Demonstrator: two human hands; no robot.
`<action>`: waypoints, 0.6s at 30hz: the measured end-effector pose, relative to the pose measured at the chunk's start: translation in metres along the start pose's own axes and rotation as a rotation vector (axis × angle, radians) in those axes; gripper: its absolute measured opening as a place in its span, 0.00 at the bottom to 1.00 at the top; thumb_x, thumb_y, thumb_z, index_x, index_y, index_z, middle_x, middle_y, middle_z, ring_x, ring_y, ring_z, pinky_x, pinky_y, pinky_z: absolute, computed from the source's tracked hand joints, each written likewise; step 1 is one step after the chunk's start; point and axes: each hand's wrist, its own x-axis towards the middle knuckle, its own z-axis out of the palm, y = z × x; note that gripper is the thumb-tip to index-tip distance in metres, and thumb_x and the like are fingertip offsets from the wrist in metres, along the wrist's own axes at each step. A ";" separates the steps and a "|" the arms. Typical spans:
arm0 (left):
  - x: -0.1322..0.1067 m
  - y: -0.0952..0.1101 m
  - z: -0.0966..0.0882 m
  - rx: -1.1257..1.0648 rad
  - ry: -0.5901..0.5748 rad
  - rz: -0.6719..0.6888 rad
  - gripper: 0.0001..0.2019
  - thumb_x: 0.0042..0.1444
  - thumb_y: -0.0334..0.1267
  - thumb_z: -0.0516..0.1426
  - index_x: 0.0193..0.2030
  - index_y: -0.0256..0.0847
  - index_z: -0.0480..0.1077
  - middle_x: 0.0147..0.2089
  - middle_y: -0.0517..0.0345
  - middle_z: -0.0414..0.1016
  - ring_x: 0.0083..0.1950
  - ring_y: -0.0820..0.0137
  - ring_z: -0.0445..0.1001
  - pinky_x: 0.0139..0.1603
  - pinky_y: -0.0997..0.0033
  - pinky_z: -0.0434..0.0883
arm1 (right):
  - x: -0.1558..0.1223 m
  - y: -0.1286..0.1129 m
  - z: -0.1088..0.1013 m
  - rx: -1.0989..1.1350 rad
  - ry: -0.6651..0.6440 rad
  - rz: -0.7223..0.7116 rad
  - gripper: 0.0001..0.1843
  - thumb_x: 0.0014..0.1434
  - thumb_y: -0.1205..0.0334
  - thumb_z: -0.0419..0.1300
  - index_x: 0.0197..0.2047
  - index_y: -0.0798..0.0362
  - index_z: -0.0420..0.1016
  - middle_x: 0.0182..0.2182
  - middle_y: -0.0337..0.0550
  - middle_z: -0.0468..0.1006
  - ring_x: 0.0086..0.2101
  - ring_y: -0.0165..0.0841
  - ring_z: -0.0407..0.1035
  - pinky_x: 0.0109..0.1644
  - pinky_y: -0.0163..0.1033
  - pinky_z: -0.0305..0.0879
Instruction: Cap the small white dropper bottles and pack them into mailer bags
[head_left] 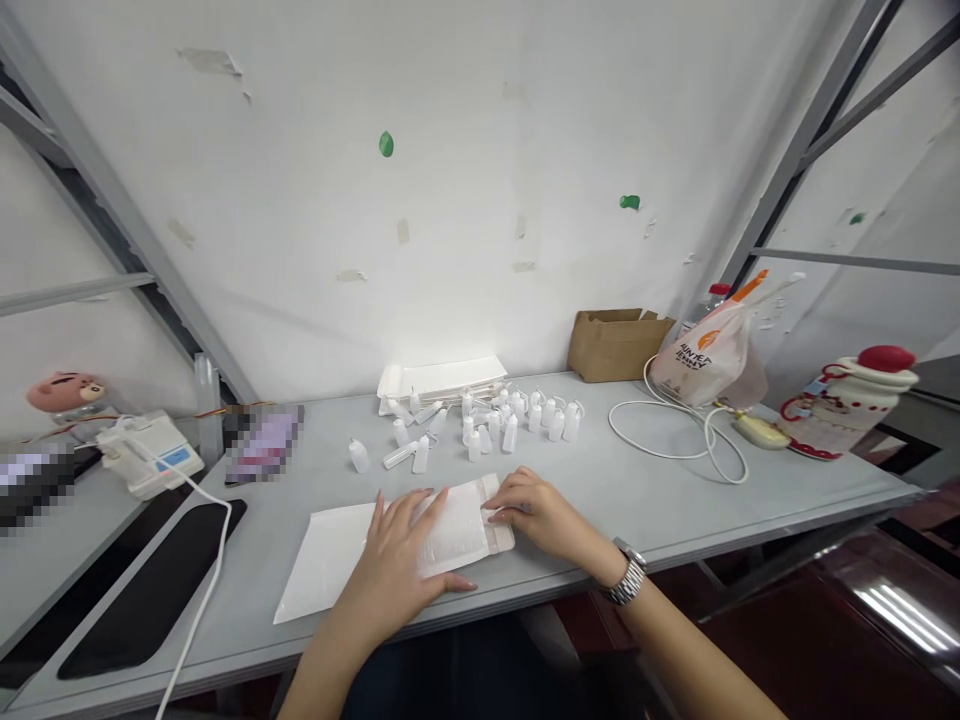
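Observation:
A white padded mailer envelope (330, 560) lies flat near the front edge of the grey table (637, 500). My left hand (397, 565) rests flat on its middle, fingers stretched out. My right hand (536, 510) presses on the envelope's right end with fingers bent down onto the flap; a metal watch is on that wrist. Behind the envelope stand and lie several small white dropper bottles (487, 420). A stack of white envelopes (442, 378) lies against the wall.
A brown cardboard box (616, 343) and a printed plastic bag (705, 355) sit at the back right, with a coiled white cable (675, 430) and a red-and-white jug (847, 400). At the left are a small white scale (150, 452) and a black pad (150, 590).

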 end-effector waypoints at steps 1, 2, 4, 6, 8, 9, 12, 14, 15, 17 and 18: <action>0.000 0.001 0.001 0.001 -0.003 0.002 0.42 0.44 0.65 0.52 0.64 0.51 0.50 0.59 0.50 0.61 0.61 0.55 0.57 0.63 0.40 0.44 | 0.000 -0.001 0.002 0.005 0.012 -0.002 0.07 0.55 0.66 0.60 0.38 0.51 0.77 0.31 0.42 0.75 0.37 0.34 0.64 0.43 0.40 0.63; 0.000 0.002 0.002 0.002 0.002 0.001 0.40 0.45 0.64 0.52 0.64 0.51 0.50 0.58 0.51 0.62 0.61 0.56 0.58 0.63 0.40 0.44 | 0.000 -0.001 0.006 0.004 0.029 -0.002 0.07 0.55 0.67 0.60 0.38 0.51 0.77 0.32 0.43 0.75 0.37 0.34 0.64 0.43 0.40 0.63; 0.001 0.005 0.006 0.005 0.030 -0.004 0.39 0.47 0.63 0.51 0.64 0.52 0.50 0.57 0.51 0.63 0.60 0.57 0.59 0.63 0.40 0.43 | 0.001 -0.003 0.013 -0.013 0.066 -0.002 0.08 0.55 0.69 0.59 0.38 0.53 0.76 0.33 0.44 0.75 0.37 0.35 0.63 0.42 0.41 0.63; 0.000 0.008 0.009 0.002 0.063 0.000 0.38 0.47 0.62 0.52 0.64 0.53 0.50 0.55 0.51 0.64 0.59 0.57 0.59 0.63 0.40 0.43 | 0.002 -0.004 0.019 -0.032 0.087 -0.002 0.09 0.56 0.72 0.57 0.38 0.53 0.75 0.33 0.44 0.74 0.37 0.35 0.63 0.41 0.41 0.64; -0.001 0.008 0.010 -0.013 0.072 0.007 0.38 0.47 0.61 0.52 0.64 0.54 0.50 0.53 0.52 0.64 0.59 0.57 0.59 0.63 0.39 0.41 | 0.002 -0.006 0.020 -0.041 0.071 -0.017 0.10 0.55 0.74 0.56 0.36 0.53 0.75 0.32 0.44 0.74 0.37 0.35 0.63 0.41 0.40 0.63; -0.001 0.008 0.010 -0.025 0.068 0.003 0.38 0.47 0.62 0.52 0.64 0.54 0.49 0.53 0.52 0.64 0.59 0.57 0.59 0.63 0.39 0.41 | 0.002 -0.007 0.018 -0.039 0.046 -0.030 0.09 0.55 0.74 0.56 0.35 0.53 0.75 0.32 0.44 0.74 0.36 0.34 0.63 0.41 0.40 0.63; -0.002 0.006 0.006 -0.058 0.031 -0.027 0.43 0.45 0.63 0.53 0.66 0.52 0.43 0.57 0.50 0.61 0.62 0.56 0.56 0.63 0.39 0.40 | 0.001 -0.011 0.008 -0.011 -0.049 -0.065 0.07 0.54 0.72 0.58 0.34 0.53 0.76 0.31 0.42 0.74 0.36 0.33 0.64 0.42 0.39 0.64; -0.002 0.003 0.001 -0.058 0.004 -0.029 0.47 0.42 0.64 0.54 0.66 0.53 0.40 0.62 0.49 0.56 0.64 0.54 0.53 0.63 0.39 0.40 | 0.000 -0.014 0.002 0.017 -0.100 -0.067 0.06 0.54 0.70 0.59 0.35 0.52 0.76 0.31 0.42 0.74 0.36 0.33 0.65 0.42 0.38 0.65; -0.002 0.001 -0.001 -0.050 -0.010 -0.020 0.48 0.40 0.65 0.55 0.66 0.53 0.40 0.63 0.48 0.54 0.65 0.52 0.51 0.62 0.38 0.40 | -0.001 -0.015 0.000 0.028 -0.114 -0.066 0.05 0.54 0.69 0.60 0.35 0.52 0.76 0.31 0.42 0.74 0.36 0.33 0.66 0.42 0.38 0.65; -0.002 -0.003 -0.003 -0.029 -0.036 0.003 0.49 0.38 0.66 0.55 0.66 0.54 0.42 0.65 0.49 0.53 0.65 0.50 0.50 0.62 0.37 0.39 | -0.001 -0.015 0.001 0.037 -0.107 -0.063 0.05 0.54 0.68 0.60 0.34 0.52 0.76 0.31 0.42 0.75 0.36 0.33 0.66 0.42 0.38 0.65; -0.002 -0.005 -0.004 -0.019 -0.047 0.014 0.48 0.38 0.66 0.55 0.66 0.54 0.44 0.65 0.50 0.54 0.65 0.50 0.50 0.62 0.37 0.39 | -0.001 -0.015 0.003 0.033 -0.078 -0.053 0.05 0.54 0.69 0.59 0.34 0.52 0.76 0.31 0.42 0.75 0.36 0.33 0.66 0.42 0.39 0.65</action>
